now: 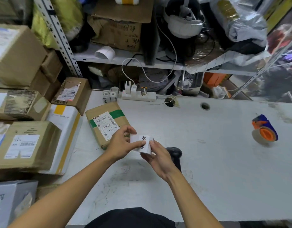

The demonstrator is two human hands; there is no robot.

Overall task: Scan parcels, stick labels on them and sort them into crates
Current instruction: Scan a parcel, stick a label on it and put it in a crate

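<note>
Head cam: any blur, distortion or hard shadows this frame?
Head view: wide-angle bending tilts the shelf posts outward; the upper right corner smears with blur; soft shadow on the table under the hands; label roll print and the parcel label stay sharp; no strong glare.

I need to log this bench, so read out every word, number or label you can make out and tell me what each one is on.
"件" on the label roll held by the left hand and right hand; a second character below is partly covered.
Handwritten digits on the green-taped parcel: not clearly legible.
Scrawl on the shelf carton: blurred.
Other parcels' shipping labels: too small.
</note>
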